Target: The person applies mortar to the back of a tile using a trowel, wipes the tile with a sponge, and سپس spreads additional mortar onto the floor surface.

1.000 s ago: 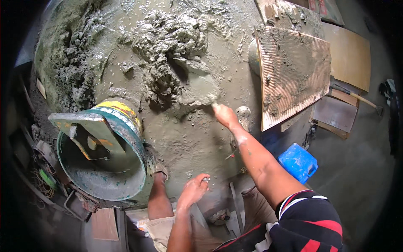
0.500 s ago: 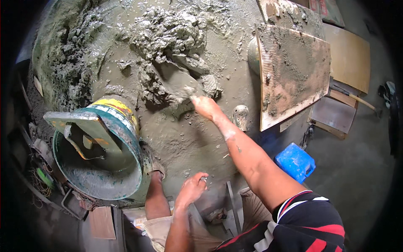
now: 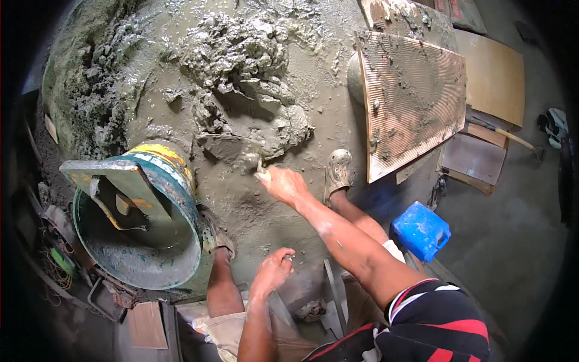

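In the head view, a trowel (image 3: 226,148) was gripped by its handle in the right hand (image 3: 283,184), its blade held at the near edge of the mortar (image 3: 241,57). The left hand (image 3: 274,271) was curled; whether anything was held could not be told. A bucket (image 3: 180,184) was seen at left.

White block lettering (image 3: 164,161) runs around the outer wall of the green bucket (image 3: 184,192), on the dark green just below its yellow band (image 3: 158,149). It curves with the wall, so only part of it faces the camera. At the upper right, a sack (image 3: 472,18) near the view's rim carries red printing (image 3: 458,9) with paler marks in it, too small and too far cut off to read.
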A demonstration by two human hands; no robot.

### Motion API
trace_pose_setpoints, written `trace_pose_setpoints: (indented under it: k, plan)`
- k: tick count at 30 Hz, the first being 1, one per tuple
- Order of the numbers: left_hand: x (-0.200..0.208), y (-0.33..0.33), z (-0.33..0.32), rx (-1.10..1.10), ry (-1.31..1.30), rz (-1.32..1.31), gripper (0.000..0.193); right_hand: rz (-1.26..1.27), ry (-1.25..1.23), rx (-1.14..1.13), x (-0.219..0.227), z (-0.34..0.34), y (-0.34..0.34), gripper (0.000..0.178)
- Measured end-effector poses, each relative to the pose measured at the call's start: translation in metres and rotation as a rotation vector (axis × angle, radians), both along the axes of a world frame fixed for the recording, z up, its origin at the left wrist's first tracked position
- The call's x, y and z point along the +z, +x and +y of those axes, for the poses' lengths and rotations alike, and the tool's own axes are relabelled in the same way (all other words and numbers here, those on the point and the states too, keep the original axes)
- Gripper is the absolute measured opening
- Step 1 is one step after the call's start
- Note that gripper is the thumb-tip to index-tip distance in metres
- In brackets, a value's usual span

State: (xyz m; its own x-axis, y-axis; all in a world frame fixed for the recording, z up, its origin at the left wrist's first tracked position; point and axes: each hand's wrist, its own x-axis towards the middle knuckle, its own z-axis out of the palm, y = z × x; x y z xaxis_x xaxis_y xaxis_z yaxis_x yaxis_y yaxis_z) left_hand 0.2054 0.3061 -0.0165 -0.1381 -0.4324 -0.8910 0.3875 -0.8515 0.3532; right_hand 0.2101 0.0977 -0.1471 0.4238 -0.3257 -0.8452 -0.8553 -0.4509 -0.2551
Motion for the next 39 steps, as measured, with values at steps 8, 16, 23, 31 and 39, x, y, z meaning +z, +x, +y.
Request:
trace_pose_setpoints:
  k: [8,16,23,31,39]
  plan:
    - [-0.002,-0.006,0.002,0.041,-0.006,-0.020,0.040,0.116,-0.341,-0.105,-0.062,-0.071,-0.116,0.052]
    - [0.001,-0.002,0.004,-0.022,-0.044,-0.083,0.039,-0.132,-0.724,-0.516,-0.109,-0.027,-0.221,0.041]
    - [0.008,0.001,0.000,-0.103,-0.024,-0.042,0.038,-0.388,-0.454,-0.444,-0.147,-0.047,-0.077,0.035]
    - [0.008,0.007,0.009,-0.023,0.007,-0.077,0.038,-0.160,-0.362,-0.085,-0.032,-0.011,-0.073,0.030]
    - [0.016,0.004,0.014,-0.021,-0.067,-0.129,0.037,-0.188,-0.453,-0.773,-0.124,-0.035,-0.202,0.034]
